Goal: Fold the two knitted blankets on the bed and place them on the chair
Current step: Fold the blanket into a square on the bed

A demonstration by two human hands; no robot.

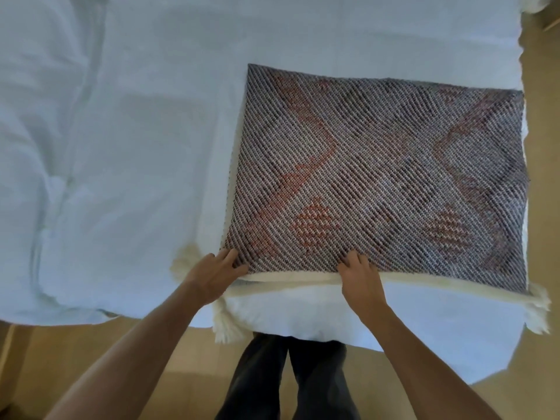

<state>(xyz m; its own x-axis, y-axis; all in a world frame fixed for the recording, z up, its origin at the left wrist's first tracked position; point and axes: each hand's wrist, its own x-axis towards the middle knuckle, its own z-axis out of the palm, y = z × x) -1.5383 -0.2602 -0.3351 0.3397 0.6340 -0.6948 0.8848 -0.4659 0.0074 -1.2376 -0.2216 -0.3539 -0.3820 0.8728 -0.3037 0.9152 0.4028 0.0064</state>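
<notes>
A grey knitted blanket (385,174) with reddish patterns lies folded into a flat rectangle at the bed's near right corner. Beneath it lies a cream-white knitted blanket (303,307) with tassels, showing along the near edge and at the corners. My left hand (216,275) rests on the grey blanket's near left corner, fingertips on the edge. My right hand (360,277) lies at the middle of the near edge, fingers on the grey knit. Whether either hand pinches the edge is unclear. No chair is in view.
The bed (121,147) with a white rumpled cover fills most of the view. Wooden floor (106,353) shows below and along the right side. My legs in dark trousers (288,380) stand against the bed's near edge.
</notes>
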